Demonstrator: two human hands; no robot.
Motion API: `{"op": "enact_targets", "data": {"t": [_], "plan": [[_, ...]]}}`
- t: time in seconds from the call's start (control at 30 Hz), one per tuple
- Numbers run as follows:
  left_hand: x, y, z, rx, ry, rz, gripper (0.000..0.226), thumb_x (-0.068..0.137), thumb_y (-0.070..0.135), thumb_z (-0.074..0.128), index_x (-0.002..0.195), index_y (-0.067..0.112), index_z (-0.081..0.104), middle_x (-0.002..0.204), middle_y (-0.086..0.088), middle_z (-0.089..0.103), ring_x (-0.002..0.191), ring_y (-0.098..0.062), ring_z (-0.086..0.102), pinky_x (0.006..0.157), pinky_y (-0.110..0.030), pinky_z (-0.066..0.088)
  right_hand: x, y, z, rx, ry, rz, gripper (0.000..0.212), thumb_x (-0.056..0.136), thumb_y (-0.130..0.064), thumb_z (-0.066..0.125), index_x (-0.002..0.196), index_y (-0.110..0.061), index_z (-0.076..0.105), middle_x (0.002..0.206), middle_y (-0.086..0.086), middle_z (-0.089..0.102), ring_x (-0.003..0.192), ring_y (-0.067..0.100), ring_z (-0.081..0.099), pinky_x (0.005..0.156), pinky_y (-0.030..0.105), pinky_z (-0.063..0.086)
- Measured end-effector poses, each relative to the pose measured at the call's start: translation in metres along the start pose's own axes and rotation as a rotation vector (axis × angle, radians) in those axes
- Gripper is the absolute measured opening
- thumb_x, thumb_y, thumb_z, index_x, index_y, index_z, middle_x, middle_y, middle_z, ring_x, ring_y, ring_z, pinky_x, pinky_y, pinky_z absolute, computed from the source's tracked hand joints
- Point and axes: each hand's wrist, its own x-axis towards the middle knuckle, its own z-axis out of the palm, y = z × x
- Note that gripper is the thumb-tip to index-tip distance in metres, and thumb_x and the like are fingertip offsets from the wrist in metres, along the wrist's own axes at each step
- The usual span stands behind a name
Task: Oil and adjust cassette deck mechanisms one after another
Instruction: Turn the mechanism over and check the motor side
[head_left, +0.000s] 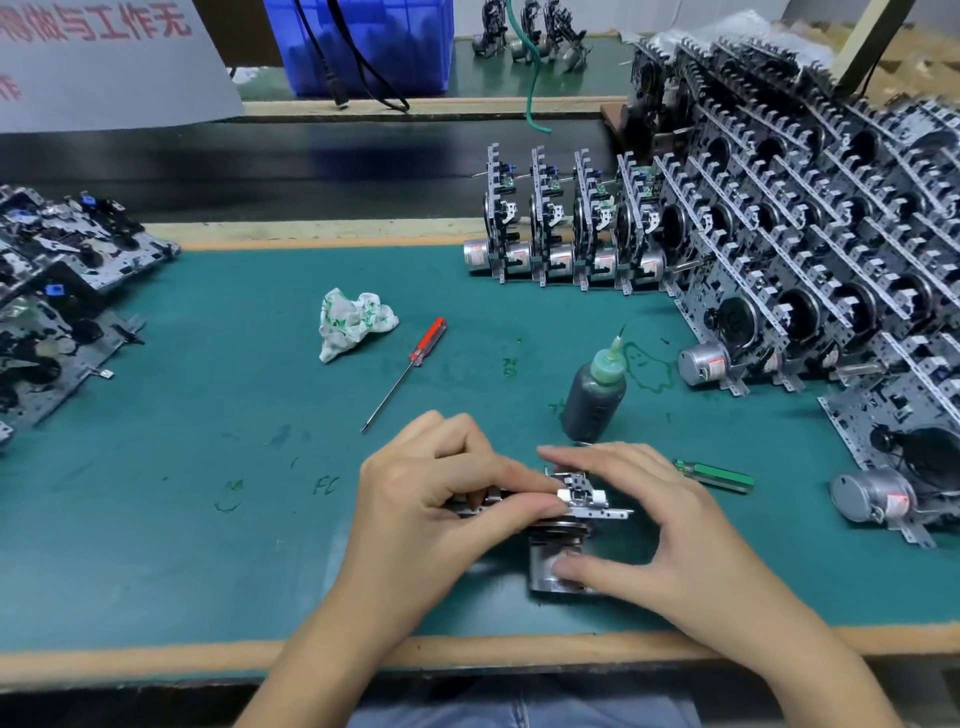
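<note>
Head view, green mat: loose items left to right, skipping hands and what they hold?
Flat mechanisms → crumpled rag → red-handled screwdriver → oil bottle → green-handled screwdriver → stacked mechanisms.

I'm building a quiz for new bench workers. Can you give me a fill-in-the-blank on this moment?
1. Both hands, left hand and right hand, hold one ____.
2. The screwdriver lying beside the crumpled rag has a ____ handle.
3. The oil bottle stands ____ on the green mat.

Missing words: cassette deck mechanism; red; upright.
</note>
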Motion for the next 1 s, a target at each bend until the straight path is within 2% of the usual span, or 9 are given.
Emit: {"op": "enact_targets", "data": {"t": [0.1,0.17,0.3,0.43,0.57,0.7,0.83,0.9,1.0], "plan": [[0.001,0.0,0.0,-0.004,0.0,0.003,0.01,0.072,0.04,0.072,0.079,0.033,0.076,0.06,0.011,0.047,0.061,-0.005,0.042,0.058,-0.017,0.032,-0.009,0.002,-0.002,-0.323,0.073,-0.017,0.054,0.072,-0.061,0.057,0.119,-0.037,0.062,0.1,-0.024,0.063,0.102,0.0,0.054,0.088,0.017,0.037],[0.001,0.001,0.0,-0.002,-0.005,0.001,0.01,0.072,0.039,0.073,0.078,0.032,0.076,0.06,0.011,0.047,0.061,-0.005,0.042,0.057,-0.018,0.033,-0.016,0.002,0.002,-0.463,0.108,-0.017,0.052,0.076,-0.06,0.052,0.111,-0.026,0.07,0.093,-0.013,0.068,0.095,0.01,0.061,0.085,0.021,0.038],[0.001,0.001,0.0,0.004,-0.005,-0.003,0.009,0.072,0.039,0.072,0.078,0.033,0.076,0.06,0.011,0.047,0.061,-0.006,0.042,0.057,-0.019,0.032,-0.02,0.001,0.002,-0.502,0.091,-0.015,0.051,0.08,-0.057,0.049,0.112,-0.023,0.069,0.095,-0.013,0.068,0.098,0.011,0.06,0.085,0.024,0.04],[0.001,0.001,0.0,0.002,-0.006,-0.008,0.018,0.074,0.041,0.071,0.09,0.033,0.072,0.061,0.012,0.047,0.06,-0.006,0.042,0.059,-0.017,0.031,-0.017,-0.005,0.001,-0.467,0.028,0.012,0.05,0.084,-0.053,0.044,0.113,-0.021,0.068,0.098,-0.015,0.063,0.099,0.009,0.055,0.084,0.025,0.039],[0.001,0.001,0.001,0.011,0.0,-0.006,0.018,0.073,0.041,0.071,0.09,0.033,0.072,0.06,0.01,0.047,0.06,-0.009,0.043,0.059,-0.018,0.032,-0.018,-0.006,-0.002,-0.5,-0.048,0.025,0.052,0.086,-0.057,0.039,0.118,-0.025,0.064,0.103,-0.014,0.059,0.1,0.01,0.055,0.086,0.024,0.037],[0.001,0.0,0.0,0.018,-0.005,-0.007,0.02,0.074,0.042,0.071,0.092,0.034,0.071,0.06,0.008,0.048,0.06,-0.009,0.044,0.059,-0.018,0.032,-0.018,-0.001,-0.001,-0.388,-0.081,0.045,0.058,0.085,-0.063,0.035,0.129,-0.03,0.056,0.111,-0.02,0.053,0.109,0.002,0.046,0.093,0.022,0.035],[0.0,0.0,0.0,0.013,-0.009,-0.006,0.018,0.074,0.043,0.071,0.09,0.035,0.072,0.06,0.009,0.048,0.06,-0.009,0.044,0.059,-0.017,0.032,-0.013,0.002,0.0,-0.134,0.024,0.063,0.054,0.077,-0.061,0.052,0.126,-0.04,0.056,0.107,-0.023,0.054,0.11,0.0,0.047,0.092,0.013,0.034],[0.0,0.001,0.0,0.018,-0.013,-0.01,0.018,0.073,0.043,0.071,0.09,0.035,0.072,0.06,0.009,0.048,0.06,-0.009,0.044,0.059,-0.017,0.031,-0.008,0.001,0.006,0.058,0.079,0.07,0.051,0.072,-0.055,0.062,0.121,-0.042,0.057,0.108,-0.021,0.056,0.111,0.005,0.051,0.091,0.012,0.036],[0.0,0.001,0.0,0.02,-0.01,-0.011,0.018,0.073,0.042,0.07,0.09,0.035,0.072,0.059,0.008,0.047,0.06,-0.009,0.044,0.059,-0.016,0.031,0.0,-0.002,0.018,0.238,0.124,0.01,0.032,0.069,-0.041,0.07,0.1,-0.034,0.064,0.1,-0.014,0.061,0.1,0.008,0.059,0.084,0.012,0.04]]}}
